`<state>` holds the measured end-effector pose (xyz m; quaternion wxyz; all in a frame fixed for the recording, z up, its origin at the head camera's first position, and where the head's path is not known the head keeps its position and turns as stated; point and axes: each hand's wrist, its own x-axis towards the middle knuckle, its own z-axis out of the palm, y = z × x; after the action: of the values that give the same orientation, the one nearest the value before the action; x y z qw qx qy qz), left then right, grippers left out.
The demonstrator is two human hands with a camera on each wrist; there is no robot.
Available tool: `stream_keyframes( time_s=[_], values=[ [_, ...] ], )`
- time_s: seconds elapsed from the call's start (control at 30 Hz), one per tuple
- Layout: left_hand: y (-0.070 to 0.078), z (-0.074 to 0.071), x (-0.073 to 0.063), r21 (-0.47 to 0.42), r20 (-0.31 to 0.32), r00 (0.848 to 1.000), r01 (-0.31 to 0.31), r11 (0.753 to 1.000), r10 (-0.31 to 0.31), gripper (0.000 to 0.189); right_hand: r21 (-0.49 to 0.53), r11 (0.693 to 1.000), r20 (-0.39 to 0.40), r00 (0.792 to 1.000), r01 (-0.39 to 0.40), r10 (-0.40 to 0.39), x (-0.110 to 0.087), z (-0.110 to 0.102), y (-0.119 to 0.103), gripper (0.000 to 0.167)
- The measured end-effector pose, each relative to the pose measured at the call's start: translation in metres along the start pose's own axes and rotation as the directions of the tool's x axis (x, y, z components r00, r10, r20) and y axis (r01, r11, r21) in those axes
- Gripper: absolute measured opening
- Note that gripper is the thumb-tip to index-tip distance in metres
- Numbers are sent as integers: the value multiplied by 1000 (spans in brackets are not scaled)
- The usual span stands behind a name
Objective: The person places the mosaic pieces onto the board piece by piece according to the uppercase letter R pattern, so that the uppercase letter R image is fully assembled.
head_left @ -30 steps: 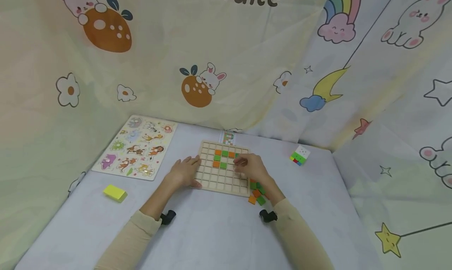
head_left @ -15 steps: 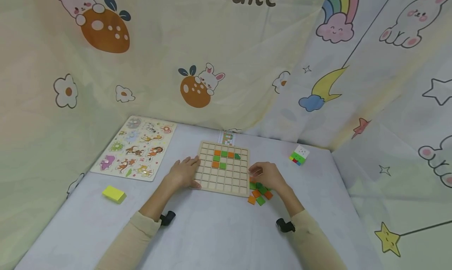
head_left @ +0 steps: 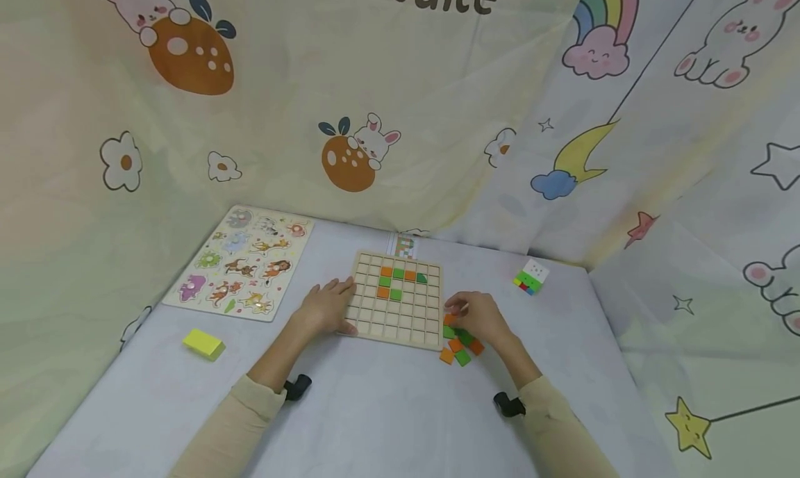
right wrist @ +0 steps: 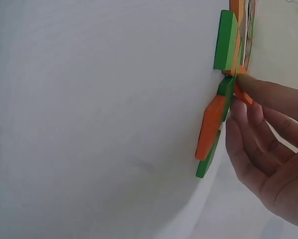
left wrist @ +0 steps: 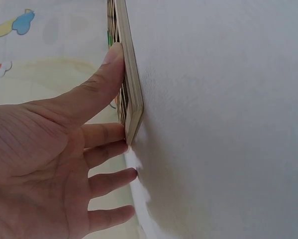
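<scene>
A wooden grid board (head_left: 394, 322) lies on the white table. Orange and green tiles fill several of its upper cells, among them a green piece with a curved side (head_left: 421, 278). My left hand (head_left: 323, 308) rests against the board's left side, fingers spread and fairly straight; in the left wrist view its thumb (left wrist: 101, 82) lies along the board edge (left wrist: 134, 84). Beside the board's lower right, my right hand (head_left: 480, 318) reaches into a loose pile of tiles (head_left: 462, 357). Its thumb and fingertips pinch an orange tile (right wrist: 244, 92), seen in the right wrist view.
A small pattern card (head_left: 405, 246) lies behind the board. An animal puzzle board (head_left: 244, 262) is at the back left, with a yellow block (head_left: 203, 343) in front of it. A colored puzzle cube (head_left: 531, 276) sits at the right. Printed cloth walls stand behind.
My right hand has left the board's upper right and moved right and down to the tile pile, uncovering the curved green piece. My left hand stays on the board's edge.
</scene>
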<state>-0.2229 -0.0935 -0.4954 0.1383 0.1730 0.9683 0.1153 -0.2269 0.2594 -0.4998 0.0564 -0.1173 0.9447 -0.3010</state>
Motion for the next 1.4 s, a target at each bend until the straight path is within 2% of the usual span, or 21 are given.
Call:
stream_keyframes(
  time_s=[0.2, 0.43, 0.7, 0.83, 1.17, 1.4],
  values=[
    [0, 0, 1, 7, -12, 1000, 1, 1000, -1, 106, 49, 998, -17, 999, -27, 27, 3, -10, 3, 30],
    [0, 0, 0, 3, -8, 1000, -2, 1000, 2, 108, 120, 993, -47, 999, -13, 18, 12, -15, 1, 32],
    [2, -2, -2, 6, -16, 1000, 2, 1000, -2, 107, 137, 989, -104, 994, 54, -40, 34, -3, -5, 27],
    [2, -2, -3, 6, -14, 1000, 4, 1000, -4, 107, 160, 985, -102, 993, 70, -54, 43, 4, -13, 26],
    [1, -1, -2, -7, -26, 1000, -3, 1000, 3, 108, 214, 976, -35, 999, 38, -31, 62, 23, -32, 27],
    [3, -1, -1, -15, -30, 1000, -5, 1000, 4, 107, 220, 975, -51, 998, 42, -32, 68, 31, -37, 22]
  ],
)
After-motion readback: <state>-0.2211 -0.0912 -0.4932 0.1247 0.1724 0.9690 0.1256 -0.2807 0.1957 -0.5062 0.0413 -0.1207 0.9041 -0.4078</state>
